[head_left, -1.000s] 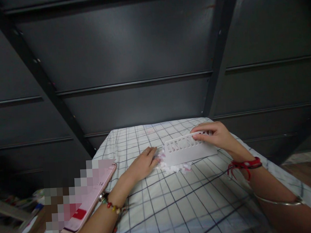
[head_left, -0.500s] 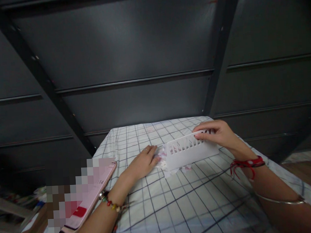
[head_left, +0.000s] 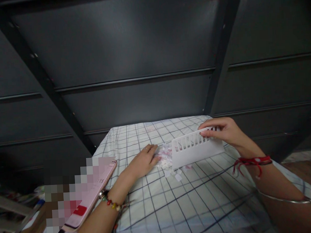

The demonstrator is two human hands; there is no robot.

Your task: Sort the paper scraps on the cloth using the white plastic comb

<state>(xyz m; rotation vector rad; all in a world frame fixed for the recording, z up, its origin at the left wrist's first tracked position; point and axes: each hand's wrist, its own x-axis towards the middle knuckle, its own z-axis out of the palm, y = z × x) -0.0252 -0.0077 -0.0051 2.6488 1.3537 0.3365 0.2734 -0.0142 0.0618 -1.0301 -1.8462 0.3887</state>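
Note:
A white slotted plastic basket (head_left: 197,152) rests tilted on the checked tablecloth, its long side facing me. My right hand (head_left: 220,128) pinches its upper right edge, thumb on the near face and fingers behind. Small torn paper scraps (head_left: 165,156) in white and pink lie in a heap at the basket's left end, and a few loose ones sit along its lower edge. Flat on the cloth, my left hand (head_left: 144,160) has its fingers stretched out and touches the left side of the heap. The inside of the basket is mostly hidden; bits of pink show through the slots.
A checked tablecloth (head_left: 160,203) covers the table, which stands against a dark panelled wall (head_left: 131,44). At the left edge a pink phone (head_left: 97,192) is propped beside my left forearm. Part of a pale chair frame (head_left: 9,218) shows at far left.
The basket has moved slightly right with my right hand, uncovering more of the paper scraps at its left end and lower edge. My left hand has stayed almost in place.

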